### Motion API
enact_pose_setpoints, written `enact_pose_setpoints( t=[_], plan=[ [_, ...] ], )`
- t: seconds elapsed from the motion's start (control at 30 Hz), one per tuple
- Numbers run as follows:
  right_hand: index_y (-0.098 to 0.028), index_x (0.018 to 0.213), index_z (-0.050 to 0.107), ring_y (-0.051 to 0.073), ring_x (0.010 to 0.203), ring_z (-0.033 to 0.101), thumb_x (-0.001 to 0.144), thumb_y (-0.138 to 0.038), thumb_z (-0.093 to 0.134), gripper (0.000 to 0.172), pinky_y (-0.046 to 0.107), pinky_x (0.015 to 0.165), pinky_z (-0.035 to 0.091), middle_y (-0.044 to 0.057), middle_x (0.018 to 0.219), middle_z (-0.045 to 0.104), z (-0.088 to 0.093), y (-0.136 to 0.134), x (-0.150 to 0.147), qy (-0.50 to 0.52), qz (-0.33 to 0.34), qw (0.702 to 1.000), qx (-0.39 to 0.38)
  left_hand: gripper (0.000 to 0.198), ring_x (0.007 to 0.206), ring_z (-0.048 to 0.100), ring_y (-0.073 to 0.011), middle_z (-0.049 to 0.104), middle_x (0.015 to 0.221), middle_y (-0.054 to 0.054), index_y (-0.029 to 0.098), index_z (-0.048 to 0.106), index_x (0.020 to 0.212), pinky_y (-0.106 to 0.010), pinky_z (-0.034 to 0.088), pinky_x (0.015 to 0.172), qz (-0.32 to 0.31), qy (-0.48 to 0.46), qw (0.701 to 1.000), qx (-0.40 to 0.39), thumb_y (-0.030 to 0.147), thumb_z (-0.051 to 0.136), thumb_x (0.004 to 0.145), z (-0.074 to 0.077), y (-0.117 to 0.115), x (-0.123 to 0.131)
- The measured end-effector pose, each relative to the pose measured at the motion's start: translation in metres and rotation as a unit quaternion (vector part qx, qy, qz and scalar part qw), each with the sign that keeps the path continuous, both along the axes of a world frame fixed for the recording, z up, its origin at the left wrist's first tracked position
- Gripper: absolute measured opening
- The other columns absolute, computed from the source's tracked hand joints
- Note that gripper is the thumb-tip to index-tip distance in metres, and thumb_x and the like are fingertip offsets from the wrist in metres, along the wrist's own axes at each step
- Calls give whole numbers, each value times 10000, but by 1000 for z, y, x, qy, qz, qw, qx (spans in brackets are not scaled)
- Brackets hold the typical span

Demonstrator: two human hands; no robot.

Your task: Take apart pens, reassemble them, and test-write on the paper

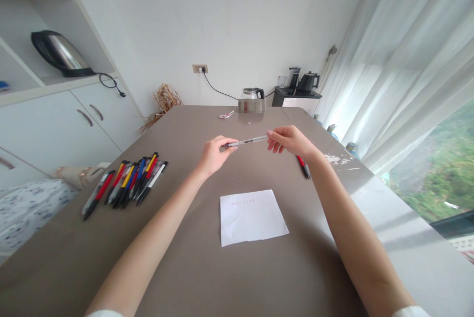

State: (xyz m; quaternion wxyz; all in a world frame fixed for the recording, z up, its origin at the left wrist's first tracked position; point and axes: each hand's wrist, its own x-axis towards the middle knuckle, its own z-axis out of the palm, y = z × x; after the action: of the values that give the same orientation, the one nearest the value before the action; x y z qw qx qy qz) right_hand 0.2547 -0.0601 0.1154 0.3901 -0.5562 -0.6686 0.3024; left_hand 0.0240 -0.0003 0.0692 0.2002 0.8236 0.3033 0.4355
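Note:
A clear pen (249, 141) is held nearly level above the table, stretched between my two hands. My left hand (217, 153) pinches its left end. The right end sits between the thumb and fingers of my right hand (289, 140). Below them, a white sheet of paper (252, 218) with faint reddish writing near its top lies flat. A red and black pen (303, 166) rests on the table, partly behind my right forearm. At the left, several red, yellow, blue, white and black pens (129, 181) lie side by side.
The brown table (192, 257) carries a glass kettle (252, 94) at its far edge and a small crumpled wrapper (225, 115). White scraps (336, 159) lie at the right. Another kettle (61, 54) stands on the left shelf. A curtain (400, 45) hangs at the right.

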Motion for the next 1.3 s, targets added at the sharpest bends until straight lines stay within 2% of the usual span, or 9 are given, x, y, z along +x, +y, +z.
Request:
enact_pose_setpoints(
  t=[0.1, 0.23, 0.3, 0.43, 0.6, 0.83, 0.93, 1.1, 1.3],
  plan=[
    [-117, 617, 567, 101, 437, 531, 744, -554, 405, 483, 211, 403, 429, 84, 554, 610, -4, 4, 0, -25, -29, 999, -5, 208, 737, 536, -129, 594, 814, -28, 204, 625, 897, -268, 421, 715, -2, 1, 1000, 1, 291, 516, 742, -1, 1, 0],
    [-140, 851, 569, 112, 540, 565, 698, -470, 541, 365, 204, 431, 446, 75, 709, 641, -2, 2, 1, -1, 9, 1000, 7, 211, 743, 537, -133, 595, 819, -32, 203, 625, 900, -273, 422, 721, 4, 5, 1000, -3, 291, 513, 744, -2, 1, 0],
    [-152, 903, 548, 113, 579, 570, 670, -424, 594, 362, 205, 450, 453, 67, 755, 641, -1, 1, 1, 7, 31, 999, 15, 216, 744, 537, -134, 593, 816, -34, 201, 625, 903, -271, 422, 719, 4, 8, 1000, -4, 293, 512, 745, -3, 2, 0],
    [-139, 734, 576, 97, 505, 535, 715, -458, 521, 324, 201, 426, 427, 59, 657, 629, -5, 5, -1, -44, 9, 999, 20, 212, 730, 533, -131, 589, 804, -31, 202, 627, 898, -268, 420, 711, 4, 15, 1000, 4, 291, 515, 742, -2, 1, 0],
    [-140, 545, 552, 67, 363, 442, 778, -529, 357, 494, 209, 410, 397, 34, 472, 569, -11, 9, -3, -109, -47, 993, 6, 208, 722, 531, -127, 587, 798, -27, 207, 628, 896, -262, 416, 704, 3, 18, 1000, 7, 291, 516, 742, -4, 0, 1],
    [-157, 840, 575, 103, 564, 546, 690, -429, 561, 311, 193, 448, 424, 53, 722, 631, -6, 4, -3, -46, 29, 998, 14, 218, 730, 536, -131, 594, 806, -31, 202, 629, 896, -267, 418, 709, 4, 11, 1000, -15, 304, 526, 733, -8, 3, 0],
    [-157, 763, 586, 96, 538, 521, 704, -455, 523, 311, 195, 446, 408, 42, 674, 614, -5, 4, -4, -71, 11, 997, 23, 215, 723, 535, -130, 591, 799, -29, 201, 630, 894, -265, 417, 705, 5, 13, 1000, -11, 299, 529, 731, -7, 2, 1],
    [-139, 612, 581, 74, 460, 449, 744, -548, 384, 473, 194, 441, 354, 25, 561, 563, -7, 5, -9, -109, -29, 993, 31, 211, 712, 529, -123, 580, 792, -21, 208, 624, 906, -257, 411, 698, 13, 20, 999, 22, 291, 509, 749, -5, 1, 0],
    [-128, 581, 571, 58, 429, 385, 728, -598, 360, 535, 195, 434, 311, 21, 525, 539, -11, 8, -11, -94, -42, 995, 12, 206, 708, 522, -119, 577, 805, -16, 217, 623, 903, -251, 403, 700, 34, 30, 998, 49, 299, 493, 765, -7, 1, -1]
  ],
)
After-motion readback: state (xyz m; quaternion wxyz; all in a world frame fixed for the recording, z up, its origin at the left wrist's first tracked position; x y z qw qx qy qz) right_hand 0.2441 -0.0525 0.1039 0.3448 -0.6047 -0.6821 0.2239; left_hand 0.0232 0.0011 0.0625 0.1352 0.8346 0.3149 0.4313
